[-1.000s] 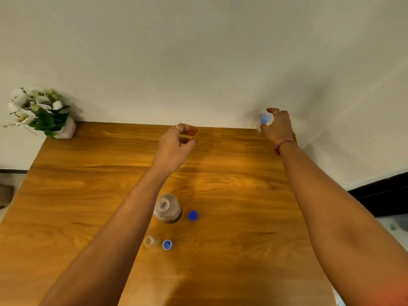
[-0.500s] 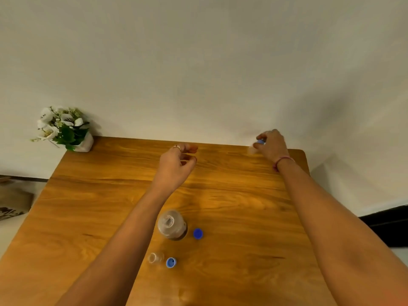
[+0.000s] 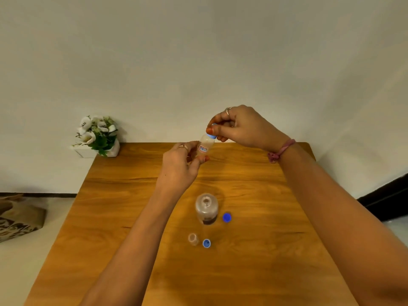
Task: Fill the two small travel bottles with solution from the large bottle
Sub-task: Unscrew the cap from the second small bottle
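Two small travel bottles are showing, along with one large bottle and two loose blue caps. Nearest on the desk, the open small bottle is standing upright with one blue cap lying just beside it on its right. Slightly farther, the large bottle is standing uncapped, dark liquid sitting low in it, and the second blue cap is lying near its right side. Both forearms are reaching over these things without touching them. Beyond, above the desk's far part, the held small bottle is tilting, looking cloudy pale with a red-framed label and a blue top. The left hand is gripping its lower body, fingers closed on it, while the right hand is pinching the blue top from above. At the far left corner, one white pot of white flowers is sitting against the wall.
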`<state>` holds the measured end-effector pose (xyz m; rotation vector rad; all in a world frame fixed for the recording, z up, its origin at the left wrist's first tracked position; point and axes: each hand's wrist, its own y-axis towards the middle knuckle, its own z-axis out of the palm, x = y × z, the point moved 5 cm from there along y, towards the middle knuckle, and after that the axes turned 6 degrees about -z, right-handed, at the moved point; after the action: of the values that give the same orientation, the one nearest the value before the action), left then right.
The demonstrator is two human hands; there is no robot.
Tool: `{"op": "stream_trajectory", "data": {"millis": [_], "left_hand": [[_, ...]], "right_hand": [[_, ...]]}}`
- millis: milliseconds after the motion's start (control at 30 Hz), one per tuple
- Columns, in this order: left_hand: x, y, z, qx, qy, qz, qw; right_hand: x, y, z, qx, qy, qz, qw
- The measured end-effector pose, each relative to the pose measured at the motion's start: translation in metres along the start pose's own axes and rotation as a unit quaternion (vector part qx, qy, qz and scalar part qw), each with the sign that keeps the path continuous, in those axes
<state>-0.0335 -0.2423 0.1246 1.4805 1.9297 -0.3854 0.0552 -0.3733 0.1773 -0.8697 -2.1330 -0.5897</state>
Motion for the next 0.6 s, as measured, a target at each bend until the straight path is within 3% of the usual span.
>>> {"op": "stream_trajectory", "data": {"millis": [133,267,367,467,533,600], "left_hand": [[0.019,-0.024,-0.026,0.02,-0.069,-0.028,0.997],[0.037,-0.044,-0.048,0.001,-0.106,-0.042,0.993],[0.044,-0.054,-0.057,-0.001,-0.122,-0.047,0.991],[0.049,-0.063,-0.064,-0.005,-0.137,-0.047,0.989],[0.054,-0.07,-0.069,-0.005,-0.145,-0.046,0.988],[0.057,-0.076,-0.075,-0.002,-0.151,-0.047,0.987]], "right_hand": [[0.047,-0.006,0.019,0.072,-0.065,-0.094,0.991],[0.082,-0.01,0.033,0.179,-0.098,-0.033,0.978],[0.099,-0.008,0.049,0.15,-0.196,0.046,0.968],[0.119,-0.01,0.063,0.128,-0.225,-0.014,0.966],[0.132,-0.015,0.067,0.155,-0.228,-0.051,0.96],[0.136,-0.018,0.07,0.138,-0.221,-0.026,0.965]]}}
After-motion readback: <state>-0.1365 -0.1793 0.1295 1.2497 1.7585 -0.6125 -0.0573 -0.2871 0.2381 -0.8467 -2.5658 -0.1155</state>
